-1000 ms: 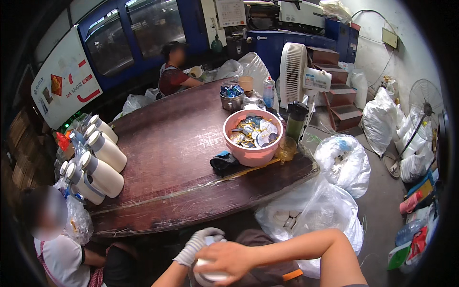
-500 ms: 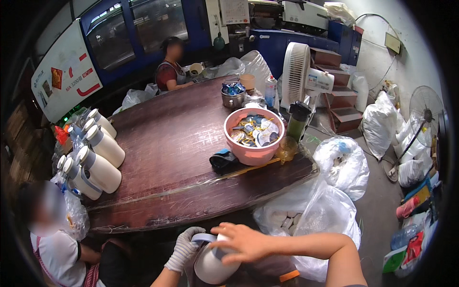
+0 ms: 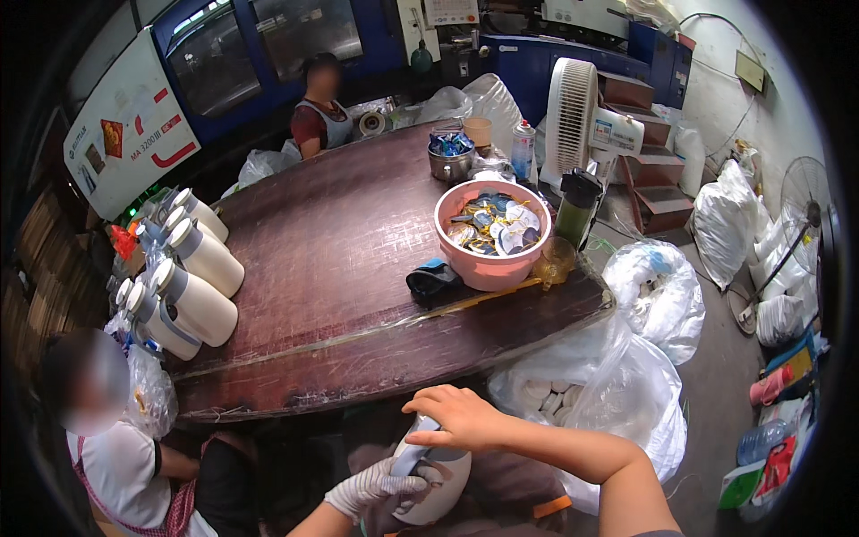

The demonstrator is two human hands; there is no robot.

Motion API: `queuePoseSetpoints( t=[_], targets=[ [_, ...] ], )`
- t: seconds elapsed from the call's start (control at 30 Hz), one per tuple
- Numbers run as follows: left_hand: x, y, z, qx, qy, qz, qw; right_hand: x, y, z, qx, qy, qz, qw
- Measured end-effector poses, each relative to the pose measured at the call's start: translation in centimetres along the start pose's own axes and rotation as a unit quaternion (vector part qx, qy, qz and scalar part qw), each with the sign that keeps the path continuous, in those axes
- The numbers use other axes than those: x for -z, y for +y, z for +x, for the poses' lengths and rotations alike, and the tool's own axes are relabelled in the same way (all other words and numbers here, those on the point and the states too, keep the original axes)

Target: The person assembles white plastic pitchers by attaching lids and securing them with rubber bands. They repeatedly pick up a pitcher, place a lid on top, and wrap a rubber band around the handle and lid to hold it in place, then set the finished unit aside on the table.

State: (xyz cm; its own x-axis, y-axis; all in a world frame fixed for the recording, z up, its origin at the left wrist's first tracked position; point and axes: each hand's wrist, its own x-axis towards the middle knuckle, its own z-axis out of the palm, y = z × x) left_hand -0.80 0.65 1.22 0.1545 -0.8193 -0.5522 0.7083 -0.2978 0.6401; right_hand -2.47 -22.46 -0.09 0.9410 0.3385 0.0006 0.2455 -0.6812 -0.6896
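Low in the picture, in front of the table edge, I hold a cream-white thermos jug with a grey top and handle. My left hand, in a white knitted glove, is closed around the jug at its handle. Bare, my right hand rests over the grey top from above, its thumb and fingers curled about it; the palm hides part of the lid. The jug leans, top toward the table. Similar jugs stand in a group at the table's left side.
On the dark red table stand a pink tub full of discs with yellow strings, a metal pot, a spray can and a dark pouch. Plastic bags lie right. Co-workers sit at left and across.
My left hand has moved lower and wraps further around the handle. The jug has turned, its handle swinging toward the table. My right hand has shifted slightly up and right. The view has tilted down.
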Motion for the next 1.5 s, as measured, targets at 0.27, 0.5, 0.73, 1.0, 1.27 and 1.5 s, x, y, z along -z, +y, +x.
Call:
queuePoseSetpoints(
  t=[0.27, 0.5, 0.73, 1.0, 1.27, 1.5],
  targets=[
    [-3.1, 0.5, 1.3, -0.021, 0.128, -0.075, 0.989, 8.8, 6.1, 4.6, -0.035, 0.138, 0.116, 0.983],
    [-2.3, -0.4, 2.6, -0.132, 0.124, -0.139, 0.974, 20.0, 16.4, 7.4, -0.259, 0.303, -0.369, 0.840],
    [-0.9, -0.3, 3.3, -0.168, 0.159, -0.131, 0.964, 20.7, 18.7, 9.6, -0.317, 0.371, -0.298, 0.820],
    [-0.4, 0.5, 3.7, -0.153, 0.177, -0.184, 0.955, 15.1, 13.7, 2.1, -0.070, 0.421, 0.527, 0.735],
    [0.8, 0.3, 3.0, -0.197, 0.247, -0.235, 0.919, -1.8, 5.2, -4.0, -0.126, 0.163, 0.776, 0.597],
    [1.8, -1.5, 1.6, -0.223, 0.286, -0.134, 0.922, -7.3, 1.8, -4.0, -0.093, 0.043, 0.616, 0.781]
  ],
)
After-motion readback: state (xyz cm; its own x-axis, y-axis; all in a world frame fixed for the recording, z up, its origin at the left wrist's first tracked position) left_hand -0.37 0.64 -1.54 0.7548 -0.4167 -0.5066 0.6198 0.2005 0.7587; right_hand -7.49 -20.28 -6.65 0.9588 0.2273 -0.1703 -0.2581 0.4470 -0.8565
